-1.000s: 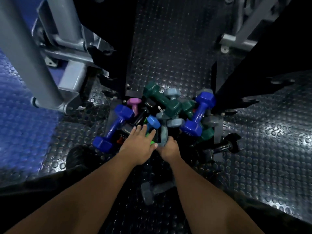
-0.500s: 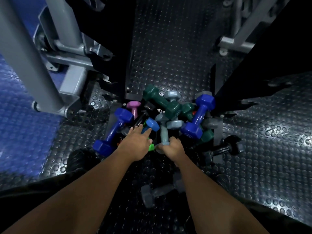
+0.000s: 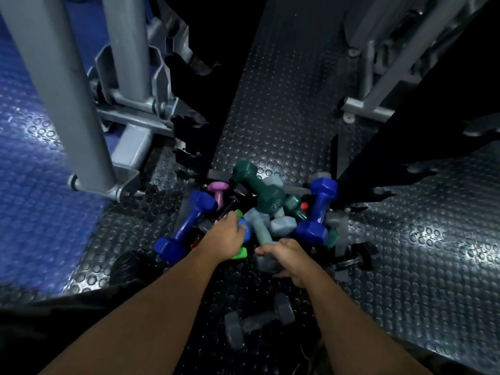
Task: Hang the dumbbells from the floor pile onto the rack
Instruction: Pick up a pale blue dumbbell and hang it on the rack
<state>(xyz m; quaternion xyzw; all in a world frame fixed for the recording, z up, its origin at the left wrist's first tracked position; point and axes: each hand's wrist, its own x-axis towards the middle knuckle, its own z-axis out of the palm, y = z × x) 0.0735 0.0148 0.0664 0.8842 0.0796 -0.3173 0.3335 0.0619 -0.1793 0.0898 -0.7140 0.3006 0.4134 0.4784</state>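
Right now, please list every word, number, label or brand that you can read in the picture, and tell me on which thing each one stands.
None can be read.
Large dark green hex dumbbell: a raised mark on its near head, too blurred to read.
Two royal blue hex dumbbells, pale grey-blue dumbbell, black rack: no text visible.

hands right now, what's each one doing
left hand: fingers curled round a small blue dumbbell in the pile.
right hand: grips a grey-blue dumbbell by its near end.
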